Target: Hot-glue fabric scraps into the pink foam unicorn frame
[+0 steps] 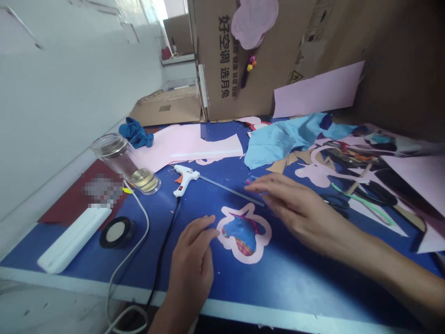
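1. At the front of the blue table, the left hand lies wide open and holds nothing. Its fingertips are just beside the pink-edged cut-out shape, which has a lumpy blue middle.
2. Just above that shape, the right hand is half open, with its fingers close together. I cannot tell if they pinch some small bit.
3. A clear glue stick lies by those fingers, with a white glue gun at its far end.
4. Farther off lie pink paper, a crumpled blue sheet and a cardboard box.
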A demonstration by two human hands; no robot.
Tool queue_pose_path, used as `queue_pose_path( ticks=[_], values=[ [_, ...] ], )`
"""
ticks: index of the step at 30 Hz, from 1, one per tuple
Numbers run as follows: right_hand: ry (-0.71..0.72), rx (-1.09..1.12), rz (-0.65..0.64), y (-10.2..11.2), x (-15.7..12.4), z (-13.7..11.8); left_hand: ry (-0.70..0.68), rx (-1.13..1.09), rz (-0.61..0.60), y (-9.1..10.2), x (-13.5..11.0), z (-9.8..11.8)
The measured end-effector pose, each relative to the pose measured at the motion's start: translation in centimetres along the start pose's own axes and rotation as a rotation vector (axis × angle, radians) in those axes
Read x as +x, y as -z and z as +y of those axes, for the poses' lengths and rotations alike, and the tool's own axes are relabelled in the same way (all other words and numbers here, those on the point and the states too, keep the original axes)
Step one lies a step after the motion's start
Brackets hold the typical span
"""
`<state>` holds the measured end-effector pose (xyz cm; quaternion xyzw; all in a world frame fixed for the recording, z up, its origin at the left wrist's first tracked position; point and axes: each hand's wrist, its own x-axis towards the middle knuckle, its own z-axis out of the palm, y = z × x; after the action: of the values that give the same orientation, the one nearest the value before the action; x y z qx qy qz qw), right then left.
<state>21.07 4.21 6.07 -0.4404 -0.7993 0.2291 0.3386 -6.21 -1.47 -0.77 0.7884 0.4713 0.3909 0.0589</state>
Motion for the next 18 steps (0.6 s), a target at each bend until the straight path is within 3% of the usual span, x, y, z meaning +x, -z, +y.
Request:
queue_pose_path(
  ticks=[6,11,18],
  values=[
    [-0.148,0.365,-0.284,-1.1,4.5,-0.7,0.118,-0.004,0.047,0.3,0.2,0.2],
    [-0.130,0.415,-0.338,-2.8,6.3,0.0,0.132,0.038,0.034,0.3,0.2,0.3],
    [-0.127,0.379,-0.371,-3.8,6.5,0.4,0.120,0.060,-0.017,0.1,0.1,0.3]
  ],
)
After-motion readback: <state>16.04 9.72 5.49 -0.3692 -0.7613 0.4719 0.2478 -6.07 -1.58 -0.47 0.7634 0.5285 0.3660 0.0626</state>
